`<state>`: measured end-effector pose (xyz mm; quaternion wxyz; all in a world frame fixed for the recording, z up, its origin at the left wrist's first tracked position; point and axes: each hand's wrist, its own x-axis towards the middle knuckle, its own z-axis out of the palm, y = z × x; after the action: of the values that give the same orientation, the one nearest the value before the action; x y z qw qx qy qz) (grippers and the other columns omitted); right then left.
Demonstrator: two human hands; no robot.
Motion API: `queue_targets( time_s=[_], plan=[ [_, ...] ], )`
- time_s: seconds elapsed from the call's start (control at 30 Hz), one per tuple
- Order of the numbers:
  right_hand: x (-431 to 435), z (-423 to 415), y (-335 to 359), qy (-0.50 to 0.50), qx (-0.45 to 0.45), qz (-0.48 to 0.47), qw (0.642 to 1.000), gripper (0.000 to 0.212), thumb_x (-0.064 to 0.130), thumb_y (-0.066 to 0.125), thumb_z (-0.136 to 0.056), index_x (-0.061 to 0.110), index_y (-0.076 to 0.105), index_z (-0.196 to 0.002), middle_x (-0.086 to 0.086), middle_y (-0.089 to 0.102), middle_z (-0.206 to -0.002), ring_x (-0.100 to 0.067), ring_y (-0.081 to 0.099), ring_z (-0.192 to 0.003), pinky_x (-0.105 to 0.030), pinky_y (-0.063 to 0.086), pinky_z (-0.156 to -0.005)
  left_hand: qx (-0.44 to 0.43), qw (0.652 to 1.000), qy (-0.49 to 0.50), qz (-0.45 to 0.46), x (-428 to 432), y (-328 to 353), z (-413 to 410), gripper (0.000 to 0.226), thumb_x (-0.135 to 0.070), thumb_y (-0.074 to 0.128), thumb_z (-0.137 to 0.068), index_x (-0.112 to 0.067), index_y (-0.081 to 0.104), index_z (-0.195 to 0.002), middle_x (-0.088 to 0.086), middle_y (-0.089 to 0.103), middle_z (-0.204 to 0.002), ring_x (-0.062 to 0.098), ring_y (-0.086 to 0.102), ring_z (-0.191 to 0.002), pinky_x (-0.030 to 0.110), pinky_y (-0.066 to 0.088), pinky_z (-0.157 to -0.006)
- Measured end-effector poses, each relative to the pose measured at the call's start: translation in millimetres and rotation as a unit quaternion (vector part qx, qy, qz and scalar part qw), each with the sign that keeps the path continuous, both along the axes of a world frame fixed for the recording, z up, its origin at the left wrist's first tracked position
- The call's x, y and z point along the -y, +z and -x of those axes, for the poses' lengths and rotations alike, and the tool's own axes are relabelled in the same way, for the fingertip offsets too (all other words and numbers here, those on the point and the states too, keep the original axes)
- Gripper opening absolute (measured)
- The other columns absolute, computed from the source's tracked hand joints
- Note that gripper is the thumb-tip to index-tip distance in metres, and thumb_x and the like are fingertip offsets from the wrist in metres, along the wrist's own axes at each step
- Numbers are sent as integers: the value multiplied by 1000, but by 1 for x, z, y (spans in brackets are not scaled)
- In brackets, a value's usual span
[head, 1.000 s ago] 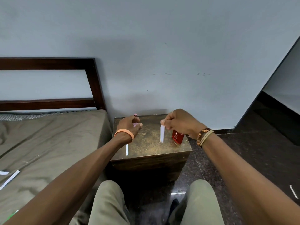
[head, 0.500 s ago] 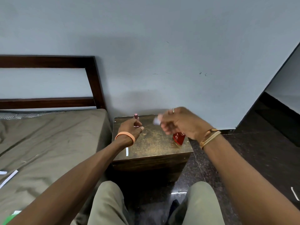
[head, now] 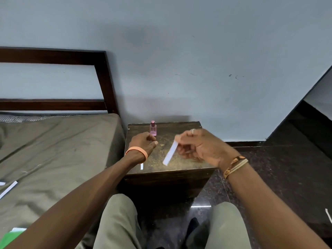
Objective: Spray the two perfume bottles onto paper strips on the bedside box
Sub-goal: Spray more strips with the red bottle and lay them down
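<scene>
Bottle [head: 153, 129] at rear of box [head: 158, 164]; strip [head: 142, 166] at front; bed [head: 53, 150] left

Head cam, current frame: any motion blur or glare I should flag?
Head view: the right hand and the paper strip it pinches are motion-smeared; the pink perfume bottle and left hand are sharp. Head view: a small glare streak on the dark floor between the knees; soft shadows on the wall, nothing blown out.

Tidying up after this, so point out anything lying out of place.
A paper strip lies on the bed at the left edge and a second strip on the dark floor at far right, both off the bedside box. The pink perfume bottle stands upright; nothing looks spilled.
</scene>
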<state>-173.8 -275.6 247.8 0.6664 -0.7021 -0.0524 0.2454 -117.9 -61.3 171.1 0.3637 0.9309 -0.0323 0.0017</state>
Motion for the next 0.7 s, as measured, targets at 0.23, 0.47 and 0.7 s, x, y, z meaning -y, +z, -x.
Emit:
queue_targets(
  time_s=[0.23, 0.47, 0.7],
  plan=[
    [-3, -19, -25, -46, 41, 203, 977, 19, 24, 68, -91, 10, 71, -79, -1, 62, -68, -11, 53, -55, -22, 46, -54, -25, 1000, 6, 4, 2, -21, -14, 14, -24, 67, -87, -16, 67, -98, 4, 70, -104, 18, 64, -93, 38, 54, -87],
    [1, -43, -54, -91, 65, 209, 971, 18, 28, 69, -91, 14, 71, -80, 1, 68, -69, -10, 59, -63, -21, 52, -62, -39, 999, -3, 24, 14, -47, -34, 11, -26, 69, -85, -19, 67, -94, -3, 69, -96, 12, 63, -87, 29, 53, -80],
    [30, -109, -62, -165, 99, 229, 954, 10, 18, 64, -94, 16, 71, -87, -4, 72, -77, -13, 63, -67, -27, 55, -66, -38, 993, -17, 111, 41, -62, -77, 7, -23, 71, -83, -21, 68, -88, -10, 67, -83, 6, 63, -79, 16, 48, -70]
  ],
)
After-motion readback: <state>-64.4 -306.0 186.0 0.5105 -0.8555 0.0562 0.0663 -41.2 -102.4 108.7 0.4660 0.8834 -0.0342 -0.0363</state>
